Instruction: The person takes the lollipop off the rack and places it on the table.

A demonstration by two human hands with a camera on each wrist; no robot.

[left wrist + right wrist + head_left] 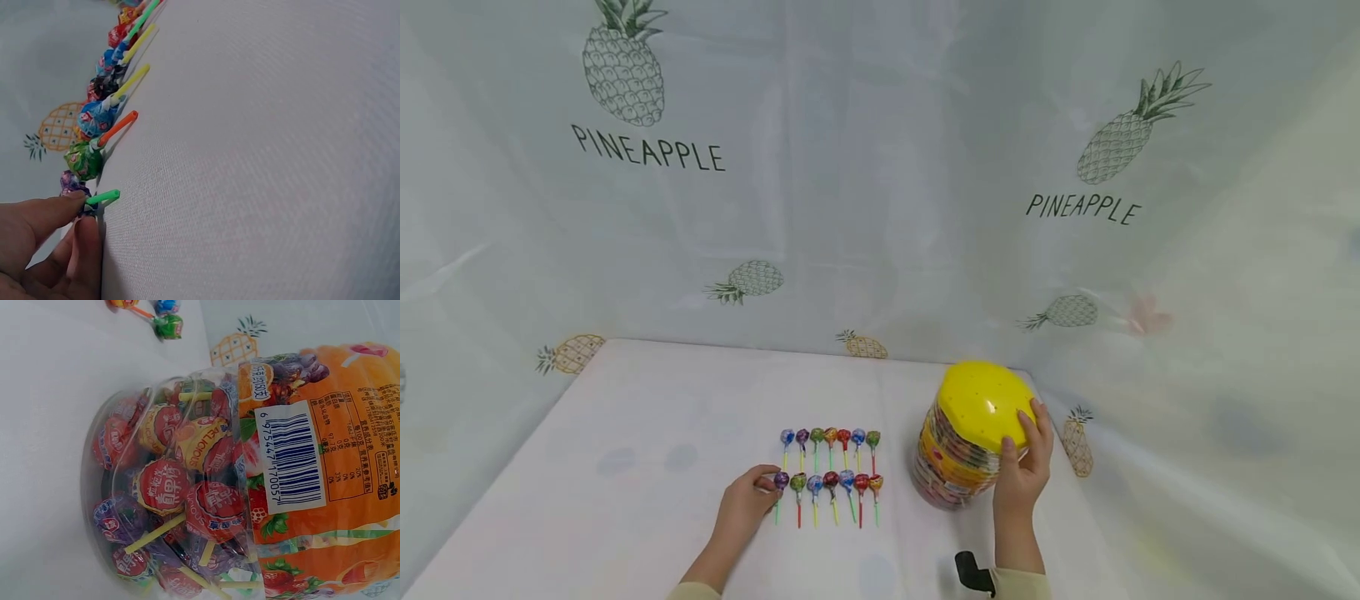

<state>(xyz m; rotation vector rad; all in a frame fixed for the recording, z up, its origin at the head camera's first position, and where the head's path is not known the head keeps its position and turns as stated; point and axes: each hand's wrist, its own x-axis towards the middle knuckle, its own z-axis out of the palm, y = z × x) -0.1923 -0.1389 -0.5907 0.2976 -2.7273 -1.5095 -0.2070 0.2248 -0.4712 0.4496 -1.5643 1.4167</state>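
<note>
My left hand (pixel 747 508) pinches a purple-wrapped lollipop (pixel 74 183) with a green stick, at the left end of the front row. Thumb and fingertips meet near its candy head, and it lies at the table surface. Beside it lies a green lollipop (pixel 84 160) with a red-orange stick. On the right, a clear jar (pixel 942 467) with a yellow lid (pixel 981 400) holds many wrapped lollipops. My right hand (pixel 1024 471) rests against the lid's right edge, fingers extended onto it. The right wrist view shows the jar's orange label (pixel 350 531) but not the hand.
A back row of lollipops (pixel 831 435) lies behind the front row, sticks toward me, on the white table (pixel 685 417). A pineapple-print curtain (pixel 880 208) hangs behind the table. A black object (pixel 973 573) sits at my right wrist.
</note>
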